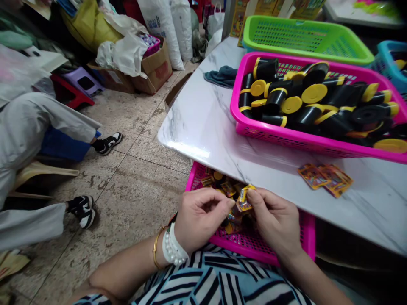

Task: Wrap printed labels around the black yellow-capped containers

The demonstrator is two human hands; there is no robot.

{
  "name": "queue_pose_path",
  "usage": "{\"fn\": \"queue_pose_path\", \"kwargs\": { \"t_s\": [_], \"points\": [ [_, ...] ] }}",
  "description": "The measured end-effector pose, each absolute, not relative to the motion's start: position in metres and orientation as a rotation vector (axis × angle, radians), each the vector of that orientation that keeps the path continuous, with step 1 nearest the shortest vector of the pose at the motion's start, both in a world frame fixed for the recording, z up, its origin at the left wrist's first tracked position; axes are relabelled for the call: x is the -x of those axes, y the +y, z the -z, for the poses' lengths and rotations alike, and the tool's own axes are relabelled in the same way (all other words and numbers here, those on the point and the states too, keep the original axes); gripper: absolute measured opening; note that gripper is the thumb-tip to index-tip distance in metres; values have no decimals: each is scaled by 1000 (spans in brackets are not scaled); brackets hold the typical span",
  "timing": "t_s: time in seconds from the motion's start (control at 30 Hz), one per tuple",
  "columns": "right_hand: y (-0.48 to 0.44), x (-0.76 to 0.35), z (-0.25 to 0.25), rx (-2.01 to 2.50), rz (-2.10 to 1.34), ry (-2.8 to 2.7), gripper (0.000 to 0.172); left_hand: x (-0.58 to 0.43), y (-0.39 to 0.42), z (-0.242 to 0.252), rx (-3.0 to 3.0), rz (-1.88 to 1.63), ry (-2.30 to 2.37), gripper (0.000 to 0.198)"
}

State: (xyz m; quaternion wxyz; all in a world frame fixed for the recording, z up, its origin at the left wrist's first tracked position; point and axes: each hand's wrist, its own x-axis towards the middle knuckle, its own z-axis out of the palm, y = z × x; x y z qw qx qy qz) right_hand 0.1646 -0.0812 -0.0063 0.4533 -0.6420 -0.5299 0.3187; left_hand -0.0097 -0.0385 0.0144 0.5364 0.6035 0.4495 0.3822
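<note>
Right now, a small shiny yellow-and-orange printed packet [244, 199] is above the lap basket, just in front of the counter's edge. The right hand [278, 222] has its grip closed on it, thumb pressed over its upper corner. The left hand [202, 218] is just beside it, thumb and forefinger drawn narrowly together; whether that grip pinches anything cannot be told. A white band with pearl-like beads [173, 250] and a thin gold-coloured bangle [155, 248] circle the left wrist.

Beneath both hands sits a bright pink perforated plastic basket [310, 237], holding more printed packets and some black-and-yellow pieces, partly hidden. Next to it, the white marble-patterned counter [200, 123] carries a few overlapping orange printed packets [335, 180]. Farther back stands a larger pink plastic basket [282, 137], heaped with black cylindrical containers with yellow lids [276, 99]. Behind that is a lime-green plastic basket [286, 36], with a crumpled dark cloth [222, 76] near its left end.

Off to the left, a seated person in pale trousers [60, 112] wears black-and-white shoes [110, 144]. Beyond are a brown cardboard box [156, 67] and white sacks [162, 31].
</note>
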Motion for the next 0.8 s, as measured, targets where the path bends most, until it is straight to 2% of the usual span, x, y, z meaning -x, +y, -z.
{"fn": "queue_pose_path", "kwargs": {
  "t_s": [0.33,0.47,0.63,0.8],
  "points": [
    [-78,-154,12,1531,-607,-1333,33,9,-51,-12,-1351,-1034,1113,14],
    [-78,-152,7,1475,-684,-1373,25,11,-49,-9,-1248,-1043,1160,13],
    [-83,-151,7,1453,-914,-1385,28,13,-46,-3,-995,-916,1134,21],
    [-89,-151,13,1419,-865,-1310,26,13,-51,-8,-920,-943,1132,25]
  ]
}}
